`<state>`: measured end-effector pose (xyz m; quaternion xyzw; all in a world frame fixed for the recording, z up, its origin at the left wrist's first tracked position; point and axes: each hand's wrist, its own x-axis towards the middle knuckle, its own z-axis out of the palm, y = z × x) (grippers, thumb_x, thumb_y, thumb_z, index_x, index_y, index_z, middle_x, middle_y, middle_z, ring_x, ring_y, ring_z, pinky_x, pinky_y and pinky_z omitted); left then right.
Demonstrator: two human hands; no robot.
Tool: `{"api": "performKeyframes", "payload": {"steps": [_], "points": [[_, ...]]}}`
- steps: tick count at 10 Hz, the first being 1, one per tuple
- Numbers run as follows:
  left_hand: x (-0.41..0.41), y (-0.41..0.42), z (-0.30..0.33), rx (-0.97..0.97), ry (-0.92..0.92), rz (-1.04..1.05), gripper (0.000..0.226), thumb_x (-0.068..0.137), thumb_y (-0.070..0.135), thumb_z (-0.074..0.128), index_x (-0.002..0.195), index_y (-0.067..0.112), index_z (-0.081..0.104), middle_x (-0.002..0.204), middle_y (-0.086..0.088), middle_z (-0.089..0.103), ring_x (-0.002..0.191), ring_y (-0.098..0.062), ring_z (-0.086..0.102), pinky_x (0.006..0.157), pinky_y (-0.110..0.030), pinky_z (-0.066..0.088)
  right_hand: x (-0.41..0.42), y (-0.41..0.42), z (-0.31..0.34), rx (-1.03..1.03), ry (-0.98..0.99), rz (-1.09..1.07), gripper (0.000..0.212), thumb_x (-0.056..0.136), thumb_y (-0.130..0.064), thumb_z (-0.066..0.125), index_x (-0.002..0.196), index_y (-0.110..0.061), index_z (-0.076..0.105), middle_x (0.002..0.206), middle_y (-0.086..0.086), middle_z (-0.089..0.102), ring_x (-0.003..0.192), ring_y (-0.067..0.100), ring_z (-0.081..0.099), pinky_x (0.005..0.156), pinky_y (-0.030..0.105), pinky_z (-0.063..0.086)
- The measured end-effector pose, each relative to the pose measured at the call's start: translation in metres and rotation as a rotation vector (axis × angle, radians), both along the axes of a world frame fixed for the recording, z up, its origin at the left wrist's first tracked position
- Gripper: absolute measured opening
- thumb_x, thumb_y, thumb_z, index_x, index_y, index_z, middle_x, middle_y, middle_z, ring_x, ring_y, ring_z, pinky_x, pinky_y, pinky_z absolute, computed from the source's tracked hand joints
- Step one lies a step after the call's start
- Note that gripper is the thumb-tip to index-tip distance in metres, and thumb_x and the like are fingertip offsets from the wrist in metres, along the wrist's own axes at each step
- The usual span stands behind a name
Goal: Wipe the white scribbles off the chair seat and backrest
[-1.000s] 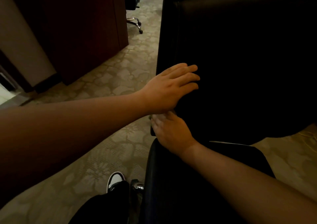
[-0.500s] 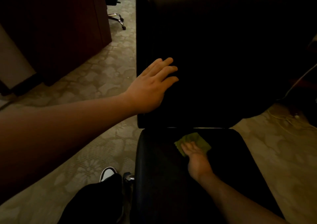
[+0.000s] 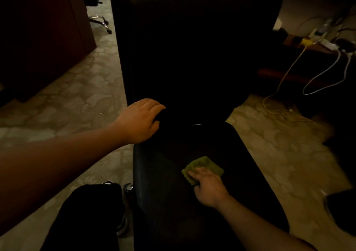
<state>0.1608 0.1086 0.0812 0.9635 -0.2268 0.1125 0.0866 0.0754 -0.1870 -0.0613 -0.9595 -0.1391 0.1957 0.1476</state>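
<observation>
the cloth (image 3: 203, 165) lies on the seat (image 3: 250, 183), near of the backrest (image 3: 192, 58); cables (image 3: 285, 89) far right on the floor (image 3: 67, 100).

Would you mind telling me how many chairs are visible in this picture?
2. One black chair fills the centre, directly ahead; a second chair, only partly seen, stands on the carpet at top left. Others may be hidden in the dark.
</observation>
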Motion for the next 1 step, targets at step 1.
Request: {"api": "performKeyframes", "payload": {"steps": [1], "points": [[-0.0102, -0.0065, 0.0125, 0.024, 0.066, 0.0, 0.058, 0.102, 0.043, 0.052, 0.155, 0.023, 0.038, 0.155, -0.003, 0.045, 0.144, -0.023, 0.04, 0.113, -0.039, 0.038, 0.0049, -0.0017, 0.0284, 0.084, -0.085, -0.002, 0.055, 0.091, -0.034, 0.048, 0.144, -0.043, 0.045, 0.152, -0.015, 0.043, 0.143, 0.009, 0.034, 0.12, 0.036, 0.025]]}}
